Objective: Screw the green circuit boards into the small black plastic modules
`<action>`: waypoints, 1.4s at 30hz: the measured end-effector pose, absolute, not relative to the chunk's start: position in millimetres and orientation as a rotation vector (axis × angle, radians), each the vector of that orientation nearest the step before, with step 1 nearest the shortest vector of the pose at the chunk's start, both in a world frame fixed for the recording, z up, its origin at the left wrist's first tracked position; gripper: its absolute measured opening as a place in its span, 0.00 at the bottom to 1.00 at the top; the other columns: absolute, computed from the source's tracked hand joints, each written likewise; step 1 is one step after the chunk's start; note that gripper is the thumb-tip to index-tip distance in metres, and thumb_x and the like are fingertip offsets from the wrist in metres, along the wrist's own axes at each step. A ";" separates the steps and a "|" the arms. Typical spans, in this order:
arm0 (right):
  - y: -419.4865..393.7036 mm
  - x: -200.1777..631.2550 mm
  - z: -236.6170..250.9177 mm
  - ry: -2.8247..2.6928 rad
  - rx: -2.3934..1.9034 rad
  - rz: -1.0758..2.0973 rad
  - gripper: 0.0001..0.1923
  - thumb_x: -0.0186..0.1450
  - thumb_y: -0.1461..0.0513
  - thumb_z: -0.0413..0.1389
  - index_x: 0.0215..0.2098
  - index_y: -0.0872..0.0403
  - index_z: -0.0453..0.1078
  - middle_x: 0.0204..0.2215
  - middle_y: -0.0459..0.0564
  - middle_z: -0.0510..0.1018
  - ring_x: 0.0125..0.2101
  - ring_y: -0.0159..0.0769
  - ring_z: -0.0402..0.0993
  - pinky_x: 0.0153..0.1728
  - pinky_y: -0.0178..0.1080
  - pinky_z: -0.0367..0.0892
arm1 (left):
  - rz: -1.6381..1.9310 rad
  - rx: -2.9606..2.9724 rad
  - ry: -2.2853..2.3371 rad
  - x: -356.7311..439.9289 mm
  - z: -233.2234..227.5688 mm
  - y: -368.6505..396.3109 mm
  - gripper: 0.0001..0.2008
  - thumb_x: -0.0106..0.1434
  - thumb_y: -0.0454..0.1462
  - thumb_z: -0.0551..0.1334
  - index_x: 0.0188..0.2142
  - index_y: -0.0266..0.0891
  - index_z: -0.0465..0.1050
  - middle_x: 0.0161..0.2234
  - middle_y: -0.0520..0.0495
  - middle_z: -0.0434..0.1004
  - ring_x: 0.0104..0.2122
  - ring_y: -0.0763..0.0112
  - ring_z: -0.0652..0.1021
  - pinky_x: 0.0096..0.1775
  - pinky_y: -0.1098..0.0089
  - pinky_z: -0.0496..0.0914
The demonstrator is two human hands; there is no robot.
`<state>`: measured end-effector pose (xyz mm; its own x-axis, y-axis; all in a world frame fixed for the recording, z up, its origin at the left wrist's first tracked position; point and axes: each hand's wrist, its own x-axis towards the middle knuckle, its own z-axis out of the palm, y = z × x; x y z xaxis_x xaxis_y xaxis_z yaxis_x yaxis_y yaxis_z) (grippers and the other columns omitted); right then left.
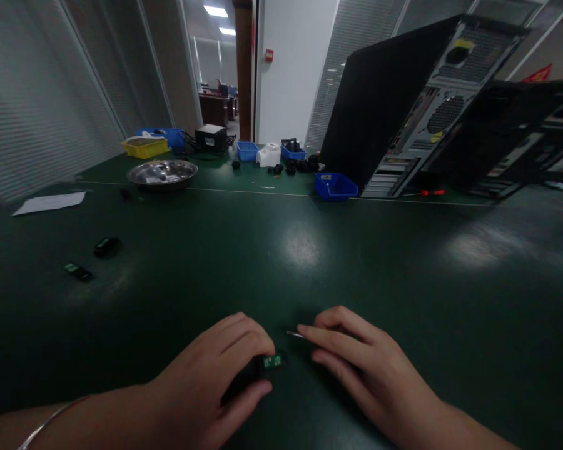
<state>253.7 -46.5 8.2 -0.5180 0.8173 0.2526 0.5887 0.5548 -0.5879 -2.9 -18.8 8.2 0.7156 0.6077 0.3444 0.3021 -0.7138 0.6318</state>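
The part [273, 361], a small black piece with a green board on its upper face, is at the left hand [225, 365], low over the table [216, 269], near edge, about mid-view. Left fingers are curled round its left end, fingertips at the far side, thumb on the near side; gap narrow, holding the part. Whether it also rests on the table can't be told. The right hand [368, 359] has its fingers narrow on a thin metal tool [294, 334]; only the tip shows past the index finger, pointing toward the left hand, apart from the part. Rest of the tool is hidden.

Handling, as judged: part looks light and stiff, black body likely hard plastic, maybe a bit slippery. Board is probably the fragile bit, so best hold is by the black sides or ends, light pinch, fingertips off the green face. Tool looks light, rigid, slim, could roll in the fingers; hold close behind the tip.

Two similar pieces, one block [106, 246] and one strip [78, 272], lie on the table at left, well apart from both hands.
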 end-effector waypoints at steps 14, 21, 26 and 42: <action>-39.9 253.7 11.1 -2.109 -1.053 0.770 0.22 0.67 0.72 0.52 0.57 0.48 0.67 0.46 0.52 0.77 0.46 0.39 0.75 0.46 0.38 0.74 | 0.732 2.636 0.606 -15.0 5.9 -13.4 0.11 0.68 0.28 0.57 0.44 0.40 0.75 0.33 0.47 0.77 0.33 0.66 0.75 0.36 0.68 0.74; -36.0 250.8 18.0 -2.149 -1.036 0.703 0.25 0.66 0.71 0.54 0.57 0.44 0.67 0.43 0.50 0.78 0.42 0.38 0.78 0.40 0.34 0.77 | 0.679 2.450 0.755 -12.4 3.7 -10.0 0.07 0.66 0.32 0.62 0.44 0.41 0.71 0.39 0.49 0.76 0.38 0.67 0.75 0.43 0.69 0.73; -37.6 250.2 17.7 -2.252 -1.032 0.630 0.24 0.65 0.70 0.54 0.57 0.44 0.69 0.42 0.52 0.79 0.40 0.40 0.79 0.39 0.37 0.78 | 0.572 2.451 0.769 -10.1 2.4 -4.6 0.09 0.63 0.31 0.64 0.43 0.41 0.71 0.39 0.49 0.76 0.38 0.65 0.73 0.42 0.65 0.71; -37.4 252.9 18.2 -2.461 -1.030 0.423 0.20 0.64 0.71 0.54 0.51 0.49 0.75 0.40 0.54 0.78 0.36 0.42 0.75 0.34 0.45 0.72 | 0.566 2.402 0.789 -9.4 0.5 -5.5 0.08 0.64 0.30 0.60 0.42 0.41 0.71 0.38 0.49 0.74 0.38 0.64 0.71 0.42 0.63 0.67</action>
<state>252.9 -37.4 18.2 -0.6275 0.7283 0.2752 0.5947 0.6765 -0.4344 -9.4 -5.5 0.5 0.7399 0.6372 0.2155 0.4086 -0.6803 0.6084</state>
